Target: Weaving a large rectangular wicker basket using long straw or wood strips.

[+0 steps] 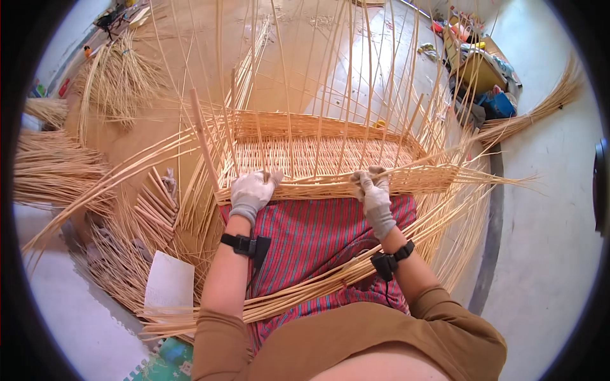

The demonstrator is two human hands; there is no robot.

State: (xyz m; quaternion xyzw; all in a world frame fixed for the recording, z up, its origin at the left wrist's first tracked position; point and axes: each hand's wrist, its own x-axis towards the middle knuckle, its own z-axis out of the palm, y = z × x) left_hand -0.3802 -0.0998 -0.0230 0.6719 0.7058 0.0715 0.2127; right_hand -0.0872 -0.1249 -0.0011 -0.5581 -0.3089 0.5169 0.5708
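A rectangular wicker basket (406, 185), partly woven with low walls, rests across my lap, and tall thin upright rods (289, 82) rise from its sides. My left hand (251, 192), in a pale work glove, is closed over the near wall toward its left end, thumb pointing inward. Farther right along that wall, my gloved right hand (373, 186) has its fingers curled round a wicker rod (432, 154) that slants up to the right. The exact grip of its fingertips is partly hidden. Thicker stakes (204, 136) stand at the basket's corners.
Loose rods (305, 292) lie across my lap over a red striped cloth (305, 228). Wicker bundles (54, 168) are heaped at left, beside short thick sticks (157, 206) and a white board (169, 284). At far right, a cardboard box (480, 70) stands by another wicker bundle (540, 108).
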